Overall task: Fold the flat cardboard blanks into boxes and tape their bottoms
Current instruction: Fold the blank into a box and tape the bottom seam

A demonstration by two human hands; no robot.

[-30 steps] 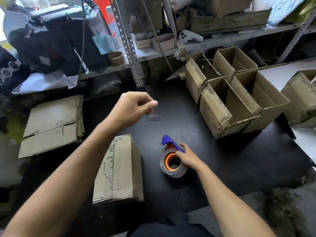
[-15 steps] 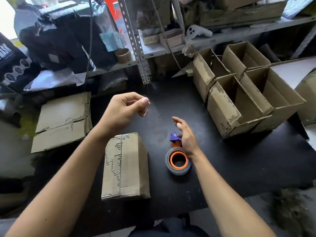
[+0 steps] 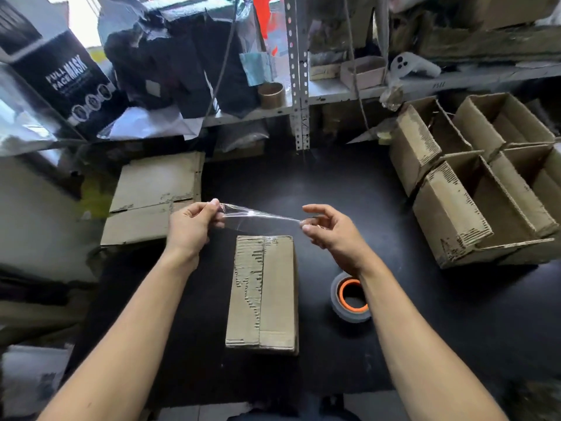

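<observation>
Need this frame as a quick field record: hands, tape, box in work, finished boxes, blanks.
left hand: pinches one end of the tape strip
right hand: pinches the other end
tape strip: clear, stretched between the hands, above the far end of the box
box in work: on the black table, flap seam up, no tape visible along the seam
tape roll: flat on the table, right of the box, under the right forearm
finished boxes: grouped at right, open sides showing
flat blanks: stacked at left

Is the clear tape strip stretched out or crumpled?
Stretched out: the tape strip spans between left hand and right hand, each pinching one end.
</observation>
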